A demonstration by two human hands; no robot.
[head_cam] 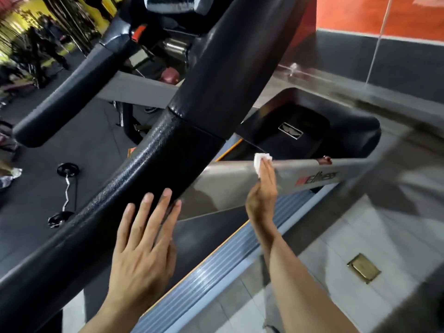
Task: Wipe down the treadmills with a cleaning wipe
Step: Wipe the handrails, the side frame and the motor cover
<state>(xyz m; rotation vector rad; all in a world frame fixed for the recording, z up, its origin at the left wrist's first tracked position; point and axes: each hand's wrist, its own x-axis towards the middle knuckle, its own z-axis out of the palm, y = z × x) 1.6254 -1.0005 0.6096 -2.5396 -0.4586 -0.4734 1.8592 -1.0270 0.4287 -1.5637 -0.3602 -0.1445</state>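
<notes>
Left hand [141, 251] closest to cam, fingers straight and spread, tips against the black padded handrail [144, 179], holding nothing. Right hand [263, 191] further out, arm stretched, fingers flat, pressing a small white wipe [260, 162] onto the top edge of the grey treadmill side rail [228, 186], just left of the red/black logo [317, 180]. Ribbed foot strip [216, 267] runs below the rail. Curl bar w/ plates [66, 188] lies on the dark gym floor [36, 212], far left.
</notes>
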